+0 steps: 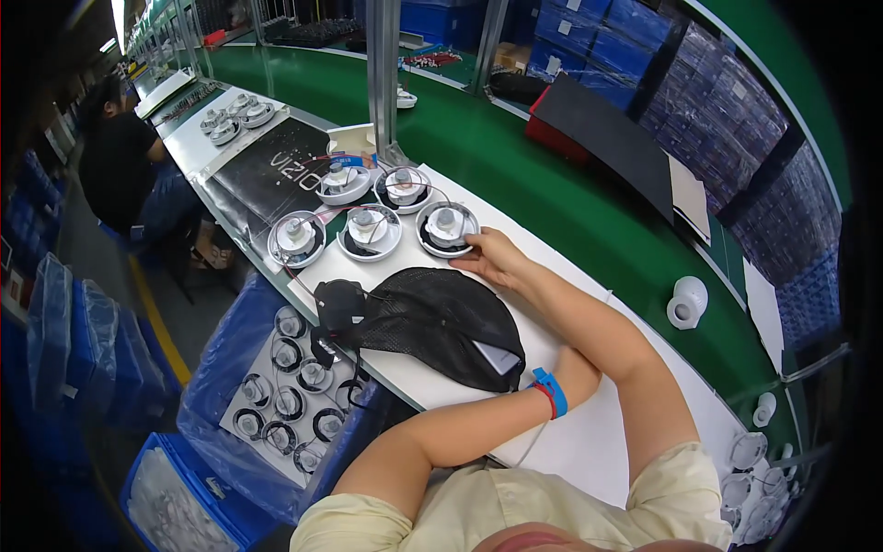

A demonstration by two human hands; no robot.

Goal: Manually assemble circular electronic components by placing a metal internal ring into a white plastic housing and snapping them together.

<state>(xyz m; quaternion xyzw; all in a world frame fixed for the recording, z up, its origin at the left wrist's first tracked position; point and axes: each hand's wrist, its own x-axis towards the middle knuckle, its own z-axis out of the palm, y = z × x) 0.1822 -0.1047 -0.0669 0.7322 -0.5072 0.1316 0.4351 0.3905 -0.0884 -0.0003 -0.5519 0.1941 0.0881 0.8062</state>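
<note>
My right hand has its fingers and thumb on the near right rim of a round white light fixture with a black inner ring and a pale raised centre. Several like fixtures stand beside it, among them a white fixture to its left and another fixture behind, with thin wires looping across them. My left arm, with a blue and red band at the wrist, crosses the white worktop. My left hand rests beneath my right forearm, fingers hidden.
A black mesh bag with a pale flat item lies before me. Left and below stands a blue plastic-lined bin of fixtures. Beyond the worktop runs a green conveyor belt bearing a white part. A person sits far left.
</note>
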